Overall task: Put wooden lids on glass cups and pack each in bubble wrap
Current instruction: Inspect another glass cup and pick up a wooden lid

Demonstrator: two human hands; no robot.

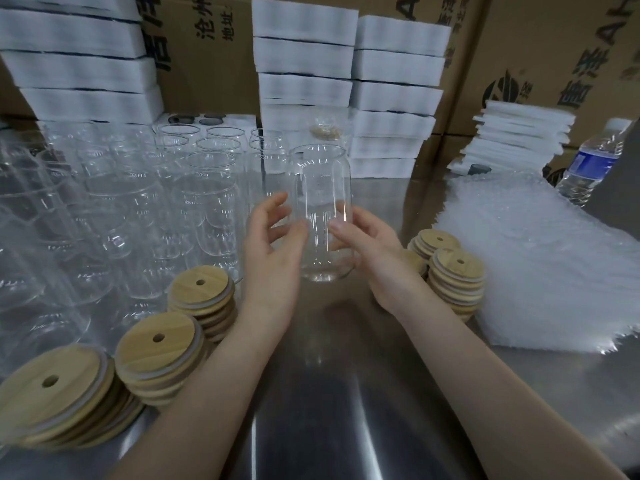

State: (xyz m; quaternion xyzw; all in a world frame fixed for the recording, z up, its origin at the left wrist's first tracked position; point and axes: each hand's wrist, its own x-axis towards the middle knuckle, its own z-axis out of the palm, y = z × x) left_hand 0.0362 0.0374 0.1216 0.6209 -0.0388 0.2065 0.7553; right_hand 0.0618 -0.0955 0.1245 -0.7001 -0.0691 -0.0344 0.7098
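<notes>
A clear glass cup (322,188) stands upright at the middle of the steel table, with no lid on it. My right hand (367,247) grips its lower right side, fingers curled round the glass. My left hand (273,247) hovers just left of the cup with relaxed fingers, thumb close to the glass; I cannot tell whether it touches. Stacks of round wooden lids with a small hole lie at the left (201,296) and at the right (457,275). A heap of bubble wrap (540,258) lies on the right.
Many empty glass cups (145,202) crowd the table's left half. White foam-sheet stacks (304,64) and cardboard boxes (554,46) stand behind. A water bottle (588,164) stands at the far right. More lid stacks (55,393) sit at the near left edge.
</notes>
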